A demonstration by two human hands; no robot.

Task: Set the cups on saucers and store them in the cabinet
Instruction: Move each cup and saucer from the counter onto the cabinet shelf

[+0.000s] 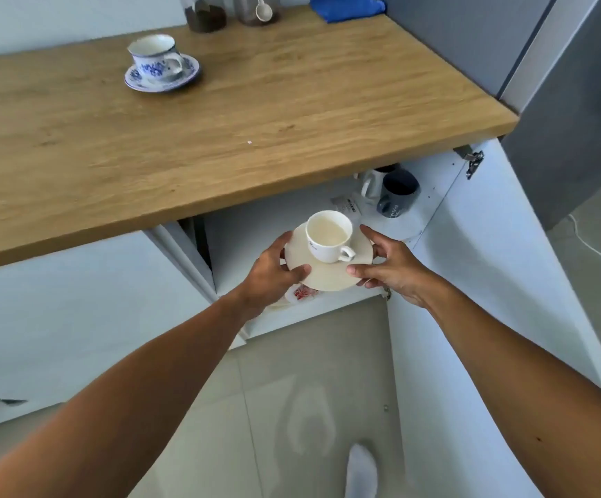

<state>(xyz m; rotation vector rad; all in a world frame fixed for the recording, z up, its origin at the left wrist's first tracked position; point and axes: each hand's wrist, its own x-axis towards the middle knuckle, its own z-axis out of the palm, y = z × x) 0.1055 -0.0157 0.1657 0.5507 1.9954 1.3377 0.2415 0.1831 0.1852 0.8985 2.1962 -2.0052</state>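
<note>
White cup (pixel 329 236) rides its saucer (pixel 327 274), left hand (pixel 270 274) and right hand (pixel 392 266) gripping opposite rims; keep it level sliding onto the cabinet shelf (pixel 256 242).

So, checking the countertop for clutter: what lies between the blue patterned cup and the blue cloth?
In the head view, two jars stand between the blue patterned cup and the blue cloth; otherwise bare countertop.

Both forearms are bare, no sleeves, no watch or rings showing on left hand (pixel 274 273) or right hand (pixel 394 267); a white sock (pixel 362 472), probably, below
</note>
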